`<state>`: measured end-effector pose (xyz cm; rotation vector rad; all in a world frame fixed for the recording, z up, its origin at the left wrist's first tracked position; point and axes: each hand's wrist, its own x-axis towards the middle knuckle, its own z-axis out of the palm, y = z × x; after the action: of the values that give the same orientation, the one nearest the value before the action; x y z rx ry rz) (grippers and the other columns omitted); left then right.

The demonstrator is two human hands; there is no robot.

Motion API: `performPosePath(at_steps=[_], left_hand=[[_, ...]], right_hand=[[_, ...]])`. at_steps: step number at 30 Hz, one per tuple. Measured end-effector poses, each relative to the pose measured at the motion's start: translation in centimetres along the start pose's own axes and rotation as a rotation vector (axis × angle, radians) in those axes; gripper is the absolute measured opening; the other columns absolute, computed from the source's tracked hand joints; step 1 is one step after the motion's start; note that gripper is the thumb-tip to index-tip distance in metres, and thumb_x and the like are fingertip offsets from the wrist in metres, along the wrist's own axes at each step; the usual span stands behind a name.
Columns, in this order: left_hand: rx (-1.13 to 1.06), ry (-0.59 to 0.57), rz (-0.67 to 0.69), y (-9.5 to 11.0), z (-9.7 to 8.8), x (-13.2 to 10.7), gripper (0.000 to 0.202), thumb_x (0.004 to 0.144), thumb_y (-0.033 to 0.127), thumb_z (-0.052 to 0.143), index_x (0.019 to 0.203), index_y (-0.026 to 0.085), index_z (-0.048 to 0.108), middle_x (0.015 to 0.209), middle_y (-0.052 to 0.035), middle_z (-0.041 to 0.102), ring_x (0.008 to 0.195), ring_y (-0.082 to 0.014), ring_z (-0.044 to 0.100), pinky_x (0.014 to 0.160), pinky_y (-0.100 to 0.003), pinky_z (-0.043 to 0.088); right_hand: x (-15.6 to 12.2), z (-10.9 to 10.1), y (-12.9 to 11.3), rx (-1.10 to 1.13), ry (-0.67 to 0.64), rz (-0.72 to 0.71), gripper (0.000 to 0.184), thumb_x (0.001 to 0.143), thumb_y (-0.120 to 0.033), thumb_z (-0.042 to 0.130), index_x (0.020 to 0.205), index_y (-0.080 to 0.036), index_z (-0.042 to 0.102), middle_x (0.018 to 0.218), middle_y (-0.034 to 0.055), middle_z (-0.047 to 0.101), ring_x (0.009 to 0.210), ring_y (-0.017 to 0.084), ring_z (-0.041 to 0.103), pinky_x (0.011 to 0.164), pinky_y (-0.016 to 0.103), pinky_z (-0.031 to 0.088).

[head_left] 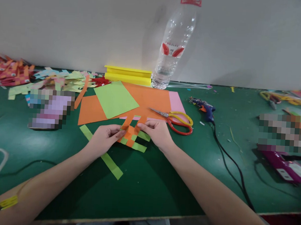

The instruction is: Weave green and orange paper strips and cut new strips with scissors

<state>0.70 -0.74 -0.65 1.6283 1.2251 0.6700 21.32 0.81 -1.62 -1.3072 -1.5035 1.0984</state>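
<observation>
Between my two hands is a small woven piece of orange and green paper strips (130,135), its strip ends sticking out at the top and the right. My left hand (108,135) pinches its left side, thumb towards the middle. My right hand (158,131) is closed at its upper right, thumb on an orange strip. A loose green paper strip (113,166) lies on the table, passing under my left wrist. Just beyond my hands, scissors (179,121) with red and yellow handles rest across the orange paper (151,100), beside a green paper sheet (116,100).
A water bottle (173,42) and a yellow block-like piece (128,76) stand against the wall. At right lie a blue glue gun (204,108) with a black cord and a purple power strip (285,163). Piled paper strips (10,71) and a blurred-out phone-like object (53,110) are left.
</observation>
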Motion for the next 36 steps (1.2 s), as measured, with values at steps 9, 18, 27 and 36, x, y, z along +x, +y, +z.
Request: performPosePath(at_steps=[9,18,27,36], left_hand=[[-0.047,-0.019,-0.002,0.09,-0.02,0.04,0.029,0.085,0.038,0.054,0.104,0.021,0.067,0.093,-0.0027,0.072,0.083,-0.0212,0.066,0.074,-0.030,0.051],[-0.003,0.054,0.030,-0.20,0.14,-0.04,0.032,0.083,0.042,0.052,0.098,0.020,0.068,0.080,-0.0038,0.072,0.078,-0.0237,0.066,0.068,-0.033,0.052],[0.025,0.062,0.039,-0.21,0.20,-0.02,0.033,0.083,0.046,0.051,0.092,0.019,0.068,0.071,-0.0034,0.069,0.074,-0.0234,0.064,0.062,-0.031,0.050],[0.085,0.065,0.070,-0.15,0.03,-0.11,0.032,0.083,0.044,0.051,0.089,0.018,0.068,0.069,-0.0027,0.068,0.069,-0.0218,0.063,0.057,-0.028,0.047]], right_hand=[[0.13,-0.02,0.42,-0.047,-0.012,-0.026,0.038,0.072,-0.050,0.064,0.055,-0.017,0.059,0.055,-0.0032,0.041,0.048,0.007,0.031,0.044,0.025,0.023],[-0.01,-0.05,-0.19,0.029,-0.042,0.033,0.032,0.068,-0.048,0.068,0.060,-0.017,0.064,0.059,-0.0015,0.052,0.050,0.008,0.039,0.045,0.024,0.028],[0.02,-0.06,0.00,0.066,-0.098,0.071,0.029,0.068,-0.045,0.069,0.063,-0.016,0.066,0.056,-0.0017,0.057,0.047,0.007,0.041,0.047,0.024,0.030],[0.07,-0.10,0.40,0.037,-0.119,0.027,0.029,0.072,-0.043,0.065,0.063,-0.016,0.064,0.056,-0.0018,0.056,0.047,0.008,0.040,0.046,0.024,0.029]])
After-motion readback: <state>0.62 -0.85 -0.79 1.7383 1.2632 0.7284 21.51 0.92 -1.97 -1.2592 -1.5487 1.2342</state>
